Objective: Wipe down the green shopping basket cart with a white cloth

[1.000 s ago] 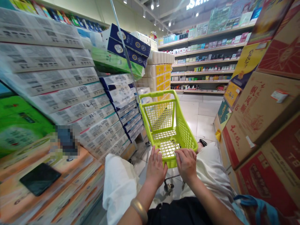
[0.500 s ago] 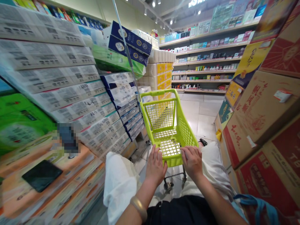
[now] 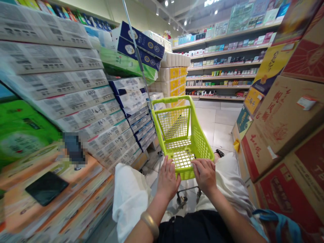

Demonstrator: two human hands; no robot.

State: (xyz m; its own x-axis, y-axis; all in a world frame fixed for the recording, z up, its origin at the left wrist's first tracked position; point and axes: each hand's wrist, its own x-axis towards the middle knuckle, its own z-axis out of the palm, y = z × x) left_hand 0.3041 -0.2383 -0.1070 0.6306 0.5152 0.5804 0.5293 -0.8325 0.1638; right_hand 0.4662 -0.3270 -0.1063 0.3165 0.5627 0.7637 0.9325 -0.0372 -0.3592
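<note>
A small lime-green plastic shopping cart [image 3: 199,135] stands between my knees, its lattice basket holding nothing. My left hand [image 3: 168,179] grips the left part of its near rim, fingers over the edge and thumb on the outer side. Over the right part of that rim curls my right hand [image 3: 205,175], with its fingertips partly hidden. A thin metal pole [image 3: 139,62] rises from the cart's left side near the raised handle [image 3: 170,100]. Below the basket, a caster wheel [image 3: 181,200] rests on the tiled floor.
Stacked wrapped paper packs [image 3: 83,94] line the left side. A dark flat tablet-like object [image 3: 47,188] lies on orange packs [image 3: 15,202]. Cardboard cartons [image 3: 288,114] are piled on the right, by a blue strap [image 3: 280,222]. Shelves of small goods [image 3: 222,64] stand at the back.
My right hand has shifted slightly left along the cart's near rim. My left hand and the cart look almost unchanged.
</note>
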